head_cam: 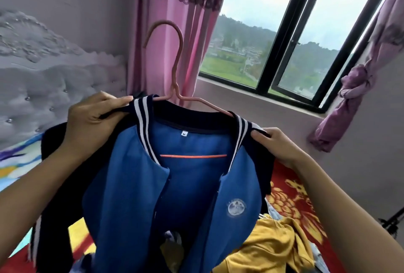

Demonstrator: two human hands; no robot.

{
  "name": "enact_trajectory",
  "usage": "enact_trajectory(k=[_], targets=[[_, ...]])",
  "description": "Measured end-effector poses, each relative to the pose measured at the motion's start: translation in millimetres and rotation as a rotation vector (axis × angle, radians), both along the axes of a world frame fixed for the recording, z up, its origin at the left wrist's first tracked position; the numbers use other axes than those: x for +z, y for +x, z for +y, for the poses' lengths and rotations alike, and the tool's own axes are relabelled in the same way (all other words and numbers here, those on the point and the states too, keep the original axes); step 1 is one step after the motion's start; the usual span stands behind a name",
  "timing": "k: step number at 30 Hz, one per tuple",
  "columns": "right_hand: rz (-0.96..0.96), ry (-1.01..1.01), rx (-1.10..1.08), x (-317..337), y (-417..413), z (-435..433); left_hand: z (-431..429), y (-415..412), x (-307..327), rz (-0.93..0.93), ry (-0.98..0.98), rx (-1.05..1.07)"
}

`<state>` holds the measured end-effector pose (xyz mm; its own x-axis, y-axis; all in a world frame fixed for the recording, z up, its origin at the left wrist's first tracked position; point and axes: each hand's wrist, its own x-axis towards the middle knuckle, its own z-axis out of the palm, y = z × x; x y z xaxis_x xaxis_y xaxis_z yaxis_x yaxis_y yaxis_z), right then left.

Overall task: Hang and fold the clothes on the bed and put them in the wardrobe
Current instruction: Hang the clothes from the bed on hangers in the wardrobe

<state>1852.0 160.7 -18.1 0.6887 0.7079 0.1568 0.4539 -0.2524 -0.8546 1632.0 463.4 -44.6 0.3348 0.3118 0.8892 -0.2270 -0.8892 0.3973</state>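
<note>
Step in hand: seating the jacket (192, 185) on the pink hanger (175, 86), judged nearly done.

- Left hand (94, 117): thumb on top, fingers curled beneath, pinching the navy shoulder cloth just outside the striped collar.
- Right hand (277, 143): fingertips and thumb pinching the opposite shoulder, just beyond the collar stripes.
- Jacket: hangs below both grips, front toward the person, neck open; the lower hem is out of frame.
- Hanger: its long axis runs from one grip to the other, both arms disappearing under the collar. The hook rises above and between the grips, open side toward the left hand, and stands closer to that hand.
- Below the right grip: a yellow garment (273, 248) lies crumpled on the bed (290, 187).
- Wardrobe: not in view.

Judgement: the carry needs one hand on the hook. The left is the nearer. Releasing a shoulder may let that side slide off the thin wire.
</note>
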Motion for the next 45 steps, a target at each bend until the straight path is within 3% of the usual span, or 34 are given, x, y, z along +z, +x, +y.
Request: enact_trajectory(k=[3, 7, 9, 11, 14, 16, 19, 25, 32, 38, 45], targets=[[-0.373, -0.018, -0.122, -3.3, -6.7, 3.1, 1.4, 2.7, 9.2, 0.050, -0.085, -0.019], [-1.218, -0.045, -0.367, 1.3, -26.8, 15.4, -18.1, 12.7, 15.4, 0.022, -0.076, -0.051], [-1.317, -0.022, -0.456, 6.7, -40.2, 23.3, -25.1, 17.4, 22.2, 0.001, -0.054, -0.030], [-1.226, -0.075, -0.464, 15.8, -44.1, 23.1, -26.5, 19.4, 28.8, 0.002, -0.031, -0.023], [-0.899, -0.213, -0.345, 30.1, -33.4, 11.2, -24.1, 19.6, 33.9, 0.022, -0.026, -0.096], [-0.735, -0.144, -0.334, 38.9, -26.4, 5.0, -12.4, 17.0, 41.4, 0.170, -0.066, -0.185], [-0.637, 0.018, -0.435, 44.7, -15.6, -2.8, 13.8, 10.7, 51.6, 0.644, -0.123, -0.354], [-0.582, -0.017, -0.434, 36.4, -3.1, -9.8, 20.8, 8.3, 56.1, 0.782, -0.302, -0.607], [-0.549, -0.142, -0.267, 36.3, 1.4, -18.0, 9.4, 16.0, 52.8, 0.408, 0.013, -0.123], [-0.405, -0.175, -0.094, 43.9, -3.8, 3.4, 18.0, -12.9, 50.3, 0.303, 0.106, 0.086], [-0.639, -0.115, -0.014, 60.8, -24.2, 83.8, 52.9, -75.1, 61.2, 0.246, 0.139, 0.348]])
